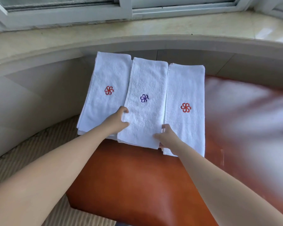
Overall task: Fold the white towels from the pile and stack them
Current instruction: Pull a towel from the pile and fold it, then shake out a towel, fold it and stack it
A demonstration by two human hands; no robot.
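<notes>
Holding the middle towel (144,103) by its near end, we have three folded stacks side by side at the centre of the frame, on the far end of the brown surface (137,185). Our left hand (117,121) curls its fingers over the towel's left edge; our right hand (166,137) pinches the lower right corner, thumb on top. The left stack (106,93) and right stack (186,108) each show a red emblem, the middle a purple one. No unfolded pile is in view, so we judge the folding nearly or wholly done; what seems left is squaring this towel on its stack.
</notes>
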